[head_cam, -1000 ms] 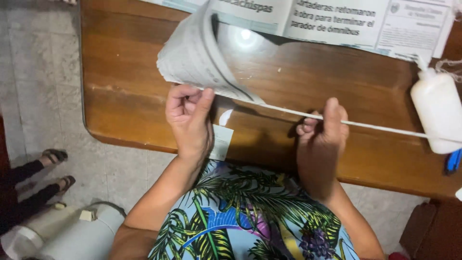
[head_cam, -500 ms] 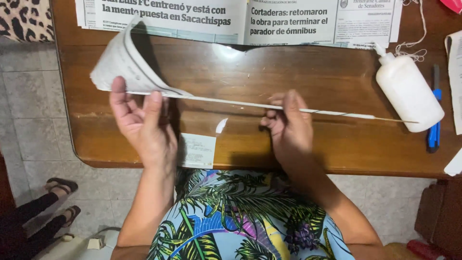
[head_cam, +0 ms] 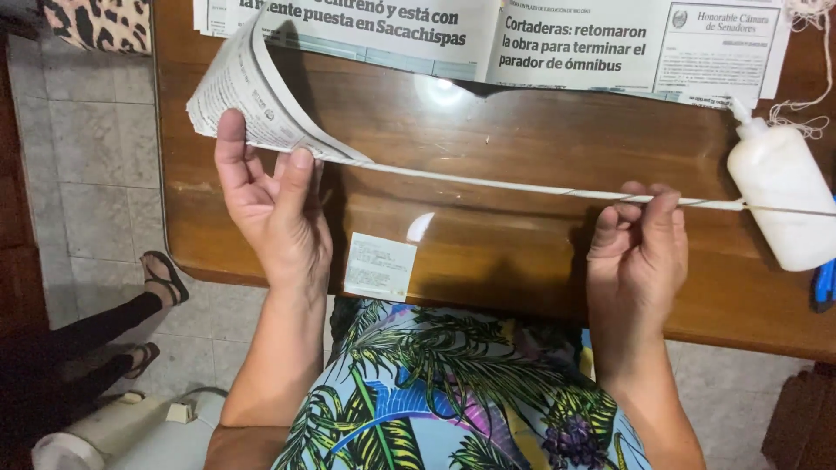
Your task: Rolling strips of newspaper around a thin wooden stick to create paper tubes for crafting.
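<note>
A newspaper strip (head_cam: pixel 252 104) is partly rolled into a thin white paper tube (head_cam: pixel 522 184) that stretches to the right across the brown wooden table (head_cam: pixel 488 252). My left hand (head_cam: pixel 272 204) pinches the wide, loose end of the strip between thumb and fingers. My right hand (head_cam: pixel 640 239) grips the thin rolled tube near its right part. The tube's tip reaches past a white glue bottle (head_cam: pixel 779 196).
Open newspaper sheets (head_cam: pixel 522 39) lie along the table's far edge. A small paper slip (head_cam: pixel 380 266) sits near the front edge. A blue pen (head_cam: pixel 824 285) and string (head_cam: pixel 805 61) are at right. Another person's sandalled feet (head_cam: pixel 161 278) rest on the tiled floor at left.
Both hands shifted apart along the roll; the tube now looks longer and tighter, and the view has moved closer to the table.
</note>
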